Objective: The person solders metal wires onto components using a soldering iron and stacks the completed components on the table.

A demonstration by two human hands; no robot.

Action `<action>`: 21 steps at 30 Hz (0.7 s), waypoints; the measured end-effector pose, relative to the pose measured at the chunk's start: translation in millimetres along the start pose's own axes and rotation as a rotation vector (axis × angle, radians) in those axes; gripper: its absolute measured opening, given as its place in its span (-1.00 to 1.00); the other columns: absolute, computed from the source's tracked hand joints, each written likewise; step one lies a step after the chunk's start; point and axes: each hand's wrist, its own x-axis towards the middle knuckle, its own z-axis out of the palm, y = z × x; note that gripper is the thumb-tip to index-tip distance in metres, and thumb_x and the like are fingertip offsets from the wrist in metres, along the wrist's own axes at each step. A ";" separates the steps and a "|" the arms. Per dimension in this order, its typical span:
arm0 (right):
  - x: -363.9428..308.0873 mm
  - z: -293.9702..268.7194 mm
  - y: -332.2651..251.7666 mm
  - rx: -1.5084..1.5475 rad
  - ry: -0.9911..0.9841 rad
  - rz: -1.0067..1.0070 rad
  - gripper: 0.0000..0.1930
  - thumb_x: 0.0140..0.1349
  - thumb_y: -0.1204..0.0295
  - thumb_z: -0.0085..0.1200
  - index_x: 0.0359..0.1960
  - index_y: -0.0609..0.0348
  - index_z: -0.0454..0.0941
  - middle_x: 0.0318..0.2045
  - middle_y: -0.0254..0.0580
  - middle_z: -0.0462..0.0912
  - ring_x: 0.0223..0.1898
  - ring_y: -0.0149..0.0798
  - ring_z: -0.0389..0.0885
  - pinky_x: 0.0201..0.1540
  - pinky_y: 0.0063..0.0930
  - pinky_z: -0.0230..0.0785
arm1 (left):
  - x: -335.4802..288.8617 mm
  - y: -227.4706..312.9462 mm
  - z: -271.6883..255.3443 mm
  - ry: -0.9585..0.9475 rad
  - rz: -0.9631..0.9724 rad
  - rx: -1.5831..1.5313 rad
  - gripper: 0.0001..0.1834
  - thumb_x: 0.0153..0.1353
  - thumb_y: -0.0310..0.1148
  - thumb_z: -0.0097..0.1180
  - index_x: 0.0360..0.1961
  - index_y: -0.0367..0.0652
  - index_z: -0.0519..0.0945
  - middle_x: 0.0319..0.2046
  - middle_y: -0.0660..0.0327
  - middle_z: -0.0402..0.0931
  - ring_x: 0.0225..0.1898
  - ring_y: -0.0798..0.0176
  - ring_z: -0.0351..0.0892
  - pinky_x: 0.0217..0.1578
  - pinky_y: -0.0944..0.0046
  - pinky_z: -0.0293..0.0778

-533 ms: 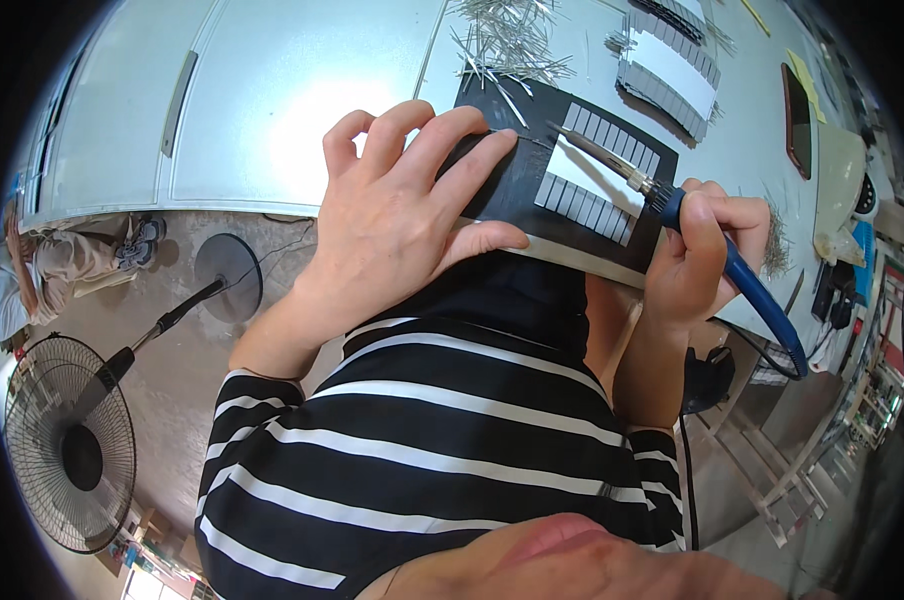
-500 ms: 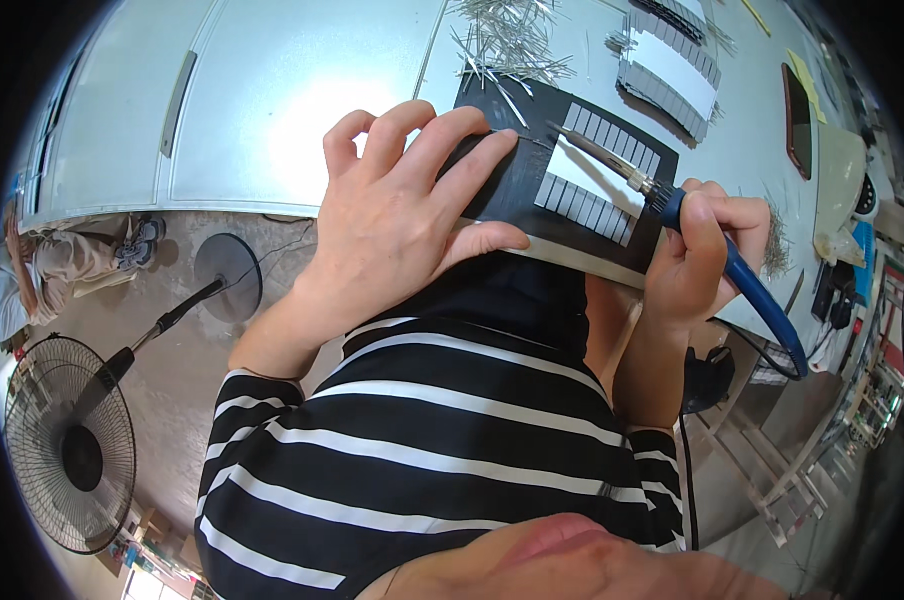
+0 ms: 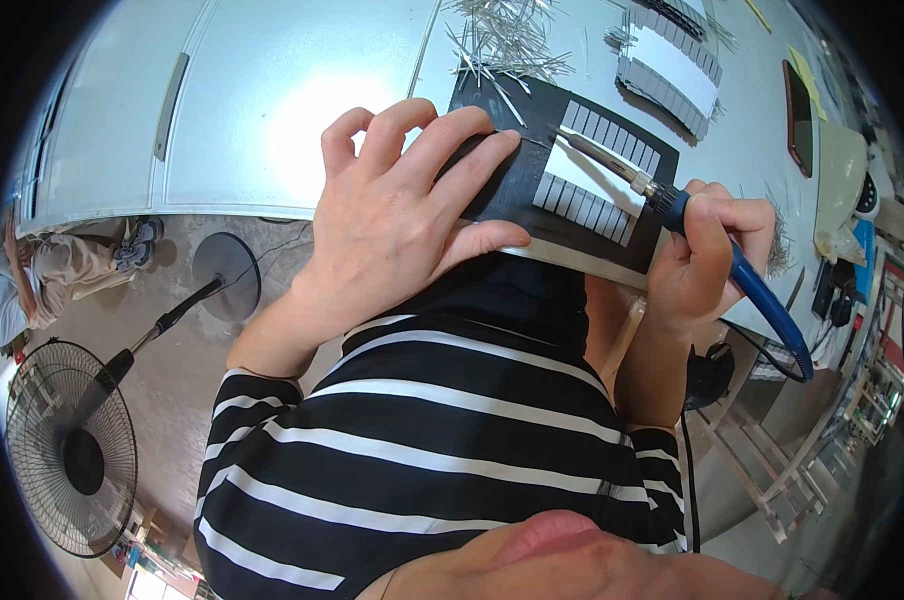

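My right hand (image 3: 707,245) is closed round the blue handle of a soldering iron (image 3: 662,199). The iron's dark tip slants left over a white sheet (image 3: 598,172), near its upper-left corner; whether it touches cannot be made out. Rows of grey strips (image 3: 584,211) line two sides of the sheet, which lies on a black board (image 3: 512,195). My left hand (image 3: 397,195) rests on the board's left part, fingers spread and thumb at the near edge. Its index fingertip is beside a thin dark line on the board; what else lies under the hand is hidden.
A heap of thin metal strips (image 3: 507,45) lies beyond the board. Stacked strip-edged sheets (image 3: 672,75) are at the far right, near a phone (image 3: 798,118). A standing fan (image 3: 82,460) is at the left, and another person's legs (image 3: 72,255) show beyond it.
My right hand and the soldering iron have shifted slightly to the right, the tip moving a little toward the sheet. My left hand stays almost in place.
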 end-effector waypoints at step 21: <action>-1.2 3.4 -3.8 -0.056 -0.018 0.043 -0.86 0.21 0.64 -0.05 -0.49 0.24 0.27 -0.69 -0.38 0.15 -0.66 -0.53 0.06 -0.50 -0.53 -0.03 | -4.1 -1.5 -1.2 0.035 0.016 -0.006 -0.33 0.14 0.30 0.06 0.05 0.02 0.62 0.00 0.35 0.50 0.02 0.19 0.34 0.10 0.11 0.06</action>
